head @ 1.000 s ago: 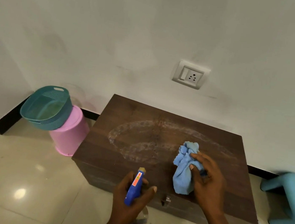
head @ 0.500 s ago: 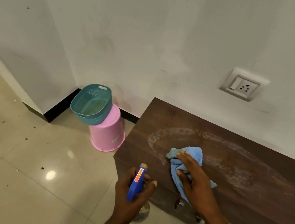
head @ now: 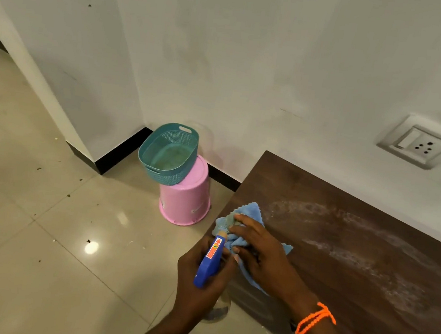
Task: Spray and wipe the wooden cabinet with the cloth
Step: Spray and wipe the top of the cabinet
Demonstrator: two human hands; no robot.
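Head view: wooden cabinet top, dark brown, whitish spray residue streaked.
Right hand presses crumpled blue cloth at corner; left hand closed around spray bottle.

Blue cloth, brown cabinet (whitish smears).

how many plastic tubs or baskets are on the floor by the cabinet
2. A pink bucket stands upside down on the floor left of the wooden cabinet; a teal basket sits tilted on top of it. Others could be out of frame.
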